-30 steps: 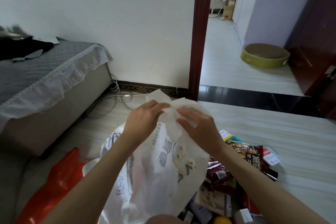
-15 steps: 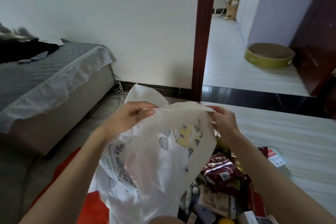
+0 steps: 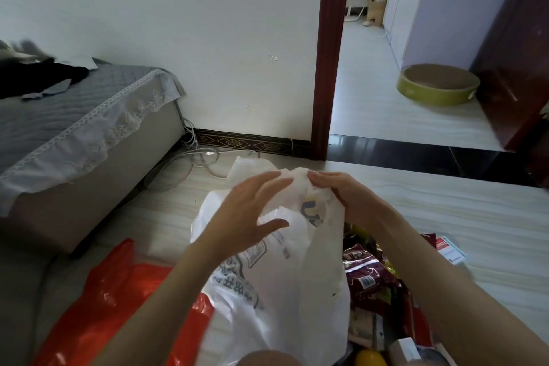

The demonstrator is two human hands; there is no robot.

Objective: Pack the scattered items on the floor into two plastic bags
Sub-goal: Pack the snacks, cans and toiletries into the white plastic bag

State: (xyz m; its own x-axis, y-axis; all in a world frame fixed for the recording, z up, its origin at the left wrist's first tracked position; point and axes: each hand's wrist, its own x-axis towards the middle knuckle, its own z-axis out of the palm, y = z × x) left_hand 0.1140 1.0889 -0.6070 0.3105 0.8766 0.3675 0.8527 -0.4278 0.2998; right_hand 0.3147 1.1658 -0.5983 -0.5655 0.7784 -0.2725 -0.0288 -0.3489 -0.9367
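I hold a white plastic bag (image 3: pixel 291 291) with blue print up in front of me. My right hand (image 3: pixel 347 199) grips the bunched top of the bag. My left hand (image 3: pixel 246 211) rests against the bag's front with straight, spread fingers. An orange plastic bag (image 3: pixel 113 306) lies flat on the floor at the lower left. Snack packets (image 3: pixel 368 273), a small white box (image 3: pixel 450 249) and a yellow round thing (image 3: pixel 370 358) lie scattered on the floor to the right, partly hidden behind the white bag and my right arm.
A bed (image 3: pixel 74 134) with a grey cover and lace trim stands on the left. Cables (image 3: pixel 193 160) lie by the wall. A doorway with a dark red frame (image 3: pixel 326 68) opens to another room holding a green round tray (image 3: pixel 436 85).
My hands had pulled the bag's mouth apart half a second ago; now they are back close together at its top, and the left hand has let go and lies flat on it.
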